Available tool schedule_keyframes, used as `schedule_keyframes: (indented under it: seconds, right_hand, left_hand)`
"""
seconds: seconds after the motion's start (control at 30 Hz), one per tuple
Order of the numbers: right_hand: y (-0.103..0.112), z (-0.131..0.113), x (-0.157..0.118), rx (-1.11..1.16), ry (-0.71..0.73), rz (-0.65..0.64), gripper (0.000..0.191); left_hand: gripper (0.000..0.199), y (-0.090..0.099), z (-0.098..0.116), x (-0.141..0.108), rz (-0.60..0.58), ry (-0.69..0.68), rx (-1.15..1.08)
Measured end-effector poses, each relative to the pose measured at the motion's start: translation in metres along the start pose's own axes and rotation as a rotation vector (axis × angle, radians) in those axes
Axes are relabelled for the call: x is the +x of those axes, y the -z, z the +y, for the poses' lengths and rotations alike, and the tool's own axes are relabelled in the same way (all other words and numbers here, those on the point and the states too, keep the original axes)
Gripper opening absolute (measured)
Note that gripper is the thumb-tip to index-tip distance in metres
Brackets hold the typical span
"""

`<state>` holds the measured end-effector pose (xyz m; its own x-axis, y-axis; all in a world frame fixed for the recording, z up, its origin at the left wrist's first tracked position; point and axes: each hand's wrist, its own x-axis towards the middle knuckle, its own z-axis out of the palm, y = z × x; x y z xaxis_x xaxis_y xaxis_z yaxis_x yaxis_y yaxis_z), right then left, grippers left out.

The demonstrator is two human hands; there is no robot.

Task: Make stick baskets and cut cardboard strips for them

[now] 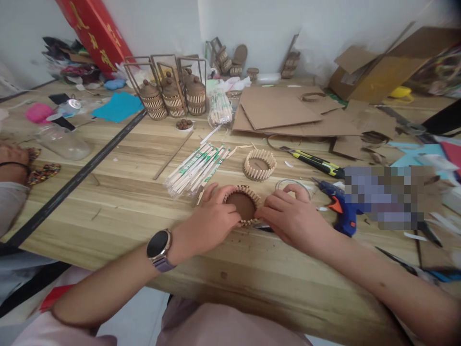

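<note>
A round brown base ringed by short upright wooden sticks [242, 207] sits near the table's front edge. My left hand [218, 211] grips its left side, fingers curled over the stick wall. At its right side, my right hand [286, 209] has its fingers pressed together against the rim; whether a small piece is between them is hidden. A second, paler stick ring [260, 165] stands just behind. Left of that lies a bundle of wrapped sticks [196, 168] in clear plastic.
A blue glue gun [344, 211] and yellow-black pliers [317, 162] lie to the right. Cardboard sheets [283, 110], lidded baskets with tall handles [176, 96] and a small bowl of brown beads [184, 125] stand behind. Another person's hand [13, 161] rests at the far left.
</note>
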<state>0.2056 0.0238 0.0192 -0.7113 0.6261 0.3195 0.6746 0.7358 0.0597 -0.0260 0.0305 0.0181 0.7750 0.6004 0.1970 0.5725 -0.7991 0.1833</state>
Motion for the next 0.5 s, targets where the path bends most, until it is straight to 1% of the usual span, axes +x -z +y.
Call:
schedule_keyframes:
  seconds: [0.1, 0.27, 0.4, 0.5]
  right_hand:
    - [0.000, -0.012, 0.002, -0.029, -0.026, 0.024, 0.022]
    - [0.002, -0.024, 0.002, 0.002, -0.055, 0.022, 0.020]
    - [0.007, -0.022, -0.007, 0.054, -0.103, 0.050, 0.018]
    - [0.010, -0.017, -0.017, 0.085, -0.142, 0.063, 0.018]
  left_hand:
    - [0.017, -0.002, 0.005, 0.001, 0.027, 0.000, 0.051]
    - [0.025, -0.008, 0.008, 0.003, 0.054, -0.026, -0.029]
    - [0.021, -0.007, 0.004, 0.000, 0.052, -0.031, -0.101]
    - [0.022, -0.007, 0.002, -0.002, 0.050, -0.042, -0.112]
